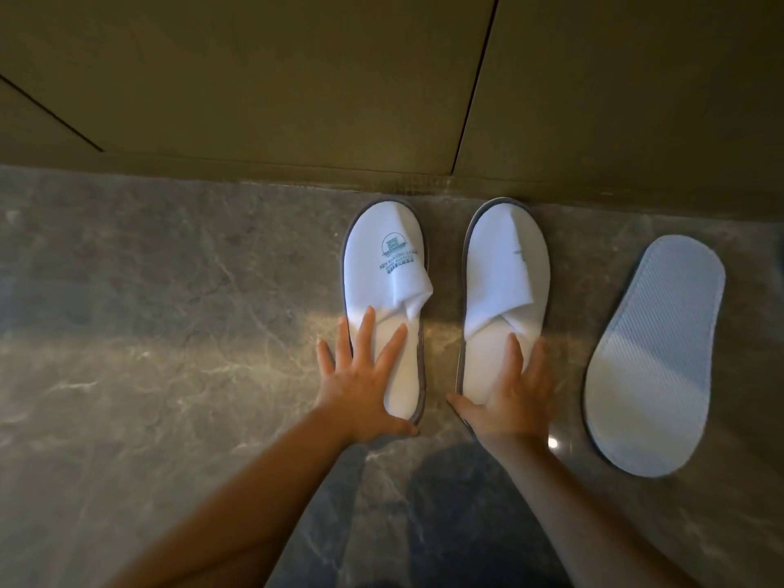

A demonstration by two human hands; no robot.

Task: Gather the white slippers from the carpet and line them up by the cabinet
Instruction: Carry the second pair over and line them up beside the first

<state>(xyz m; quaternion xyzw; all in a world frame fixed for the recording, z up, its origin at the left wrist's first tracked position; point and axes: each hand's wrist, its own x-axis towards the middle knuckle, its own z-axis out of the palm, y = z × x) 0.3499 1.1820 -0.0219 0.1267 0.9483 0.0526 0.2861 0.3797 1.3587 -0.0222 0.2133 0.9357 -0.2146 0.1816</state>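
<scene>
Two white slippers lie side by side on the marble floor, toes against the cabinet base [297, 120]. The left slipper [384, 256] carries a green logo; the right slipper [507, 265] has its upper folded over. My left hand [365, 384] rests flat with spread fingers on the heel of the left slipper. On the heel of the right slipper my right hand [509, 396] lies flat the same way. A third slipper [655, 354] lies upside down to the right, its ribbed sole up, tilted and apart from the pair.
The olive cabinet fronts fill the top of the view, with a vertical door gap [475, 87]. Grey veined marble floor [169, 333] extends left and toward me. No carpet is in view.
</scene>
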